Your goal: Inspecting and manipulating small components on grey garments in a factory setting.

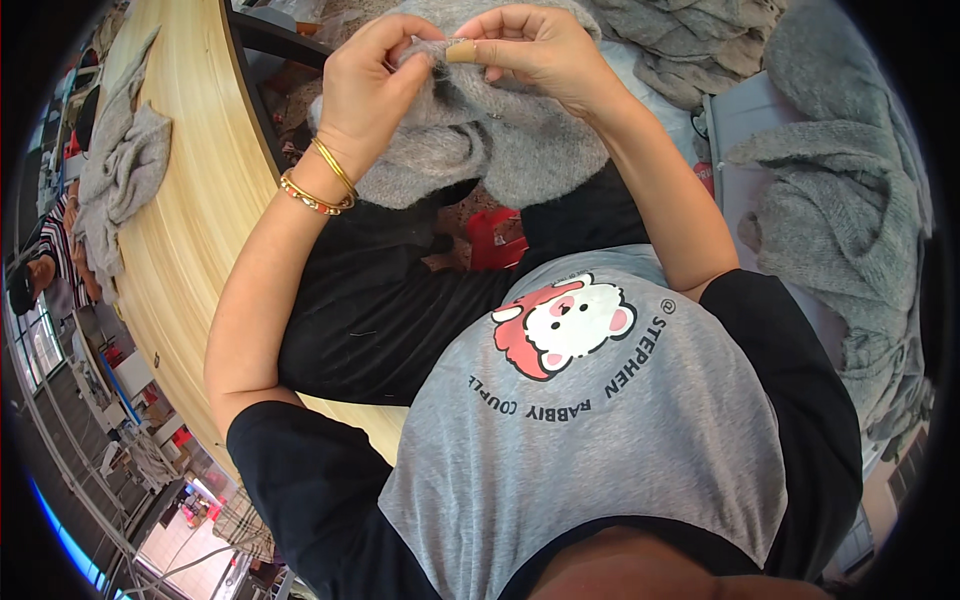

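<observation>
A fuzzy grey knitted garment (555, 155) hangs over my knees at the top of the view, bunched up toward my fingers. My left hand (372, 85) pinches its edge between thumb and fingers. Close beside it, my right hand (545, 58) grips the same edge, its thumb wrapped in a tan band (461, 52). The fingertips of both hands nearly meet there. Whether a needle or thread is between them is too small to make out. Gold bangles (318, 195) circle my left wrist.
A light wooden table (195, 190) runs along my left, with another grey knit piece (135, 150) on it. Grey knits (830, 220) lie heaped at my right, and more (690, 45) at the far right. Something red (493, 238) shows below my knees. A person in stripes (58, 245) is at the far left.
</observation>
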Motion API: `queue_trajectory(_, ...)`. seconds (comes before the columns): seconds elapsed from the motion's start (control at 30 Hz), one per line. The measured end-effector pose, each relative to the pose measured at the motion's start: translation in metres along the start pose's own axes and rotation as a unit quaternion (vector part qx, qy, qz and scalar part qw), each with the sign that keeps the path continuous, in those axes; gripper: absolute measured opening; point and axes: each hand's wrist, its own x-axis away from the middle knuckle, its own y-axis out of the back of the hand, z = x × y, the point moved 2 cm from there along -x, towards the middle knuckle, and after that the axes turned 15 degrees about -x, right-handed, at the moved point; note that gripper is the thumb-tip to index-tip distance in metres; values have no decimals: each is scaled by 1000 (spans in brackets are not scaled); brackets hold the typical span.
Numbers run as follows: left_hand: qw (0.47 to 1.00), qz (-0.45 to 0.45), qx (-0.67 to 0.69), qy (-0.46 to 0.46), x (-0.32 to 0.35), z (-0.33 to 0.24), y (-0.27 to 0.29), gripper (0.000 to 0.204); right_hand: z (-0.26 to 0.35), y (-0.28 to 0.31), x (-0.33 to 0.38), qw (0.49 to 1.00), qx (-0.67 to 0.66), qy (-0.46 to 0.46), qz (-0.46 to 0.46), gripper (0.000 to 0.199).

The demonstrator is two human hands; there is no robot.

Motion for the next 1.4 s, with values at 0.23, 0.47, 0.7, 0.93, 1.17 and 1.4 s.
queue_trajectory(0.23, 769, 135, 590, -207, -14, 24, -20, 15, 0, -10, 7, 946, 266, 181, -35, 12)
queue_trajectory(0.47, 903, 226, 265, 253, -2, -2, 8, 21, 7, -18, 15, 869, 376, 322, 17, 15)
queue_trajectory(0.7, 913, 218, 241, 246, -1, 1, 3, 20, 1, -18, 12, 825, 426, 369, 32, 14)
queue_trajectory(0.93, 907, 181, 308, 225, 3, 11, -14, 19, -10, -11, 8, 901, 342, 266, 15, 18)
queue_trajectory(1.17, 913, 165, 314, 199, 2, 8, -22, 20, -12, -4, 7, 919, 295, 261, 6, 22)
queue_trajectory(1.4, 913, 136, 341, 177, 1, 11, -30, 21, -5, -3, 8, 911, 303, 278, 39, 25)
